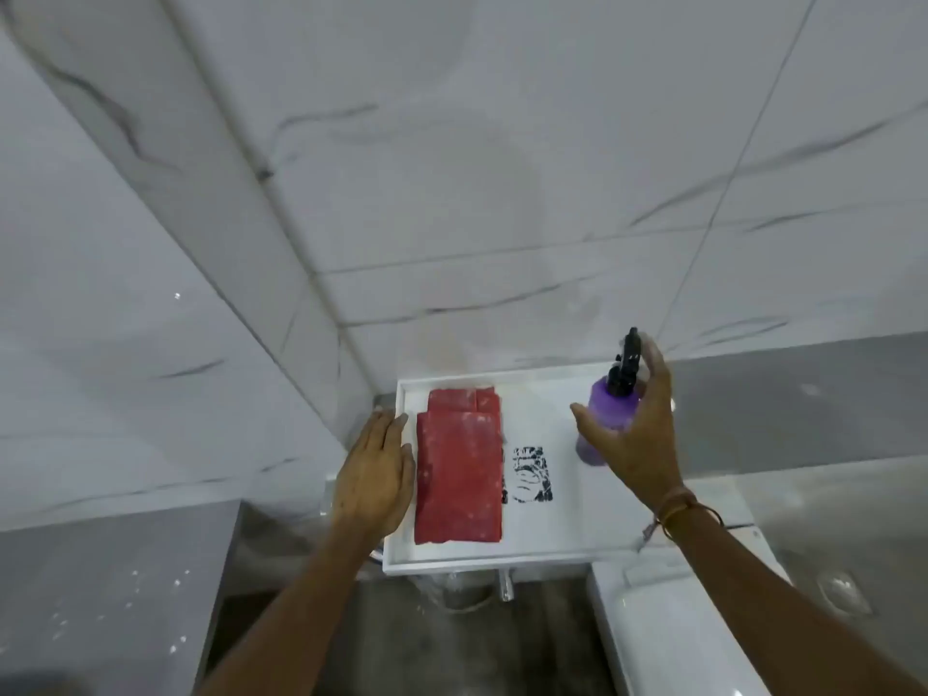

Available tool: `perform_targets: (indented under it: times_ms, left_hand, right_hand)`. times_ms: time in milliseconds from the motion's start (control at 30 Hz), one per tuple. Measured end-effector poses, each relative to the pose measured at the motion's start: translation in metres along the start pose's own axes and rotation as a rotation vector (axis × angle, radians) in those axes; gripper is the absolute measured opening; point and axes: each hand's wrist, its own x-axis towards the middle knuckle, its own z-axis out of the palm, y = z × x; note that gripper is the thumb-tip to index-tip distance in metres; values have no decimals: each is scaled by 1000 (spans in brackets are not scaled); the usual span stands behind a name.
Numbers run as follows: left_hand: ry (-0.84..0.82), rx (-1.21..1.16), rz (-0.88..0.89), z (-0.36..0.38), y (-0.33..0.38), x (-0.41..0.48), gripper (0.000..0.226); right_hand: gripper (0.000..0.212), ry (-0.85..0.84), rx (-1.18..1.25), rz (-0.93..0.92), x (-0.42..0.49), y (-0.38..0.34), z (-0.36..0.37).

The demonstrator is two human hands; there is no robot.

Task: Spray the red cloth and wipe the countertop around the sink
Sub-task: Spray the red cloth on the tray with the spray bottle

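Note:
A folded red cloth (459, 474) lies flat on the left part of a white tray (547, 494), with a second red fold showing behind it. My left hand (374, 474) rests open at the tray's left rim, fingers together, just beside the cloth. A purple spray bottle (610, 414) with a black nozzle stands on the tray's right side. My right hand (632, 429) wraps around it from the right, thumb in front, fingers up by the nozzle.
A black printed mark (528, 474) sits on the tray between cloth and bottle. White marble-look wall tiles (452, 168) fill the background. A white ceramic fixture (668, 640) lies at lower right, and metal pipework (504, 585) shows under the tray.

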Motion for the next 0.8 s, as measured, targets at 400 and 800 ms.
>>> perform_targets:
  times_ms: [400,800]
  left_hand:
    - [-49,-106,-32,51,-32,-2,61]
    - [-94,-103,21,47,-29,1,61]
  right_hand:
    - [66,143,-66,-81,28,5,22]
    - [28,-294,98,145,-45,-65,46]
